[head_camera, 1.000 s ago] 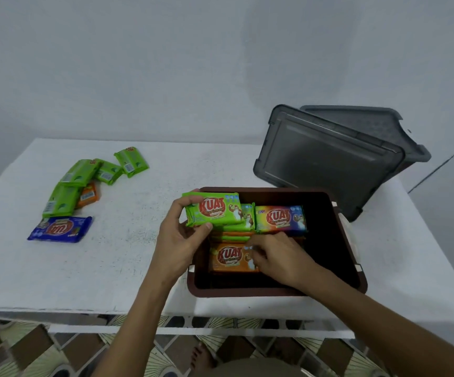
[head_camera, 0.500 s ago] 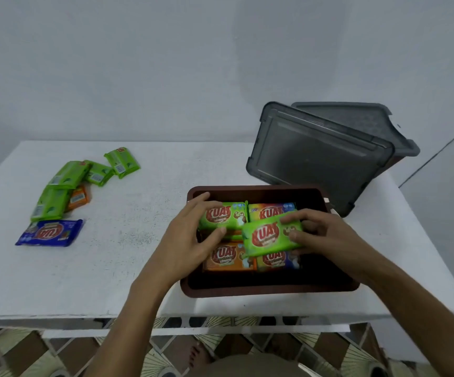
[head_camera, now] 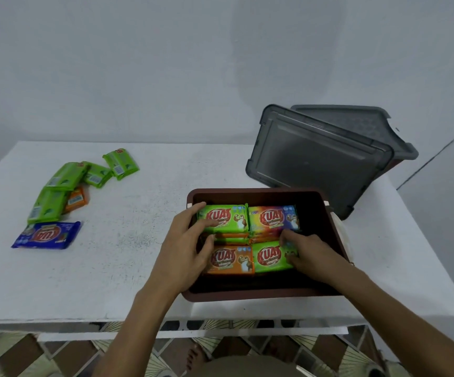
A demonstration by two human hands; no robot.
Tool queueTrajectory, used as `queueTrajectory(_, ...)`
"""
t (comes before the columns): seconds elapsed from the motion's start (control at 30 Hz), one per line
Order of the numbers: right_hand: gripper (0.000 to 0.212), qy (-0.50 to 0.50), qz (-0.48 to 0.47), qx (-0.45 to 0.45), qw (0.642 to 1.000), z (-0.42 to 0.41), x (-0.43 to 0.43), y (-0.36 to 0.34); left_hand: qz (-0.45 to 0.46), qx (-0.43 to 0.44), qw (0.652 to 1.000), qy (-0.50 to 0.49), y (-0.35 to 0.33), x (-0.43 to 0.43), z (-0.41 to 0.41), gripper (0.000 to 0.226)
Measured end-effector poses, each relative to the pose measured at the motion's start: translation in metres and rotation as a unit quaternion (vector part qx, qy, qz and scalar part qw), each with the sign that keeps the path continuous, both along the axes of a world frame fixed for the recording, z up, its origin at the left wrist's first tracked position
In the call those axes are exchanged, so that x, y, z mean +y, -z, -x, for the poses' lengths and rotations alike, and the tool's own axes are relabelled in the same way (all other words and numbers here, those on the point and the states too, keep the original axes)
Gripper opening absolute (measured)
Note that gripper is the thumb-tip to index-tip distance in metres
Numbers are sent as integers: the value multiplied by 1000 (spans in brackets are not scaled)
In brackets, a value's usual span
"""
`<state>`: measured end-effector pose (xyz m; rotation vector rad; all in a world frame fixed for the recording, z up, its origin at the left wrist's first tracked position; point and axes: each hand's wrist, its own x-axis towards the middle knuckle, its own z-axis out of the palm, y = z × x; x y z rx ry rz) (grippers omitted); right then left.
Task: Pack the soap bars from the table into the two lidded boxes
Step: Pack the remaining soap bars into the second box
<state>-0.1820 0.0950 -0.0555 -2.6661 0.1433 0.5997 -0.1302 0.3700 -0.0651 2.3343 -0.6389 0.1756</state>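
- A green soap bar (head_camera: 270,256) is pressed into the near right corner of the brown box (head_camera: 255,293); its long axis runs left to right, level with the box's front wall.
- It is held at its right end by the right hand (head_camera: 306,253), fingers curled over the wrapper.
- The left hand (head_camera: 186,248) is spread wide over the far-left green bar (head_camera: 224,217) and the orange bar (head_camera: 231,260) beside it; nothing is gripped.
- Four bars are counted on the box's top layer, a multicoloured bar (head_camera: 273,219) among them; edges of more show beneath.
- About six loose bars (head_camera: 57,194) lie on the bench (head_camera: 138,213) well to the left, nearer the left hand: four green, one orange, one blue.
- One grey lid (head_camera: 318,159) leans on one grey-lidded box (head_camera: 356,123) behind.
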Motion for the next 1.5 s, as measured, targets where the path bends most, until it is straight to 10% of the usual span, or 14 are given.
queueTrajectory(0.23, 34, -55, 153, -31, 986, -2, 21, -27, 11, -6, 1000, 6, 2, 4, 1, 33)
queueTrajectory(0.6, 25, -102, -51, -293, 949, -117, 154, -55, 78, 28, 988, -128, 14, 100, -41, 29)
queueTrajectory(0.87, 39, -198, -26, -235, 951, -260, 271, -8, -7, 21, 953, -303, 41, 191, -121, 21)
queueTrajectory(1.13, 44, -262, 56, -82, 960, -326, 324, 47, -148, 73, 898, -409, 40, 232, -203, 59)
queueTrajectory(1.5, 46, -237, 57, -238, 940, -316, 307, 46, -187, 71, 887, -416, 51, 236, -219, 46)
